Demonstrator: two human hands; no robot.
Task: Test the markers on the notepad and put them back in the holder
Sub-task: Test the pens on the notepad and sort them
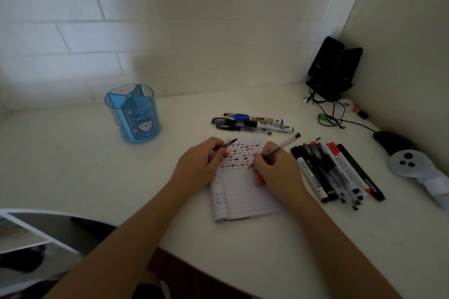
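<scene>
My right hand point(272, 167) is curled round a clear-barrelled pen point(281, 145), thumb and fingers pinching it low on the barrel; its tip rests on the notepad point(245, 198) at the end of the lowest row of tick marks, and its dark back end tilts up and away to the right; my left hand point(200, 164) lies on the notepad's upper left corner, fingers bent round a slim dark piece point(229, 143) that pokes out toward the far right; whether that is a cap or a second pen I cannot tell. The notepad lies open on the white counter point(73, 165), its upper lines filled with rows of black, red and blue ticks. The blue holder point(133, 114) stands upright well to the left, near the tiled wall, with its divided compartments showing no markers. A small cluster of pens and markers point(252, 122) lies just behind the notepad; a bigger pile of markers point(340, 170) lies just to its right, beside my right hand. Black speakers point(335, 65) stand in the far right corner; a dark mouse point(388, 141) sits near the right wall.
</scene>
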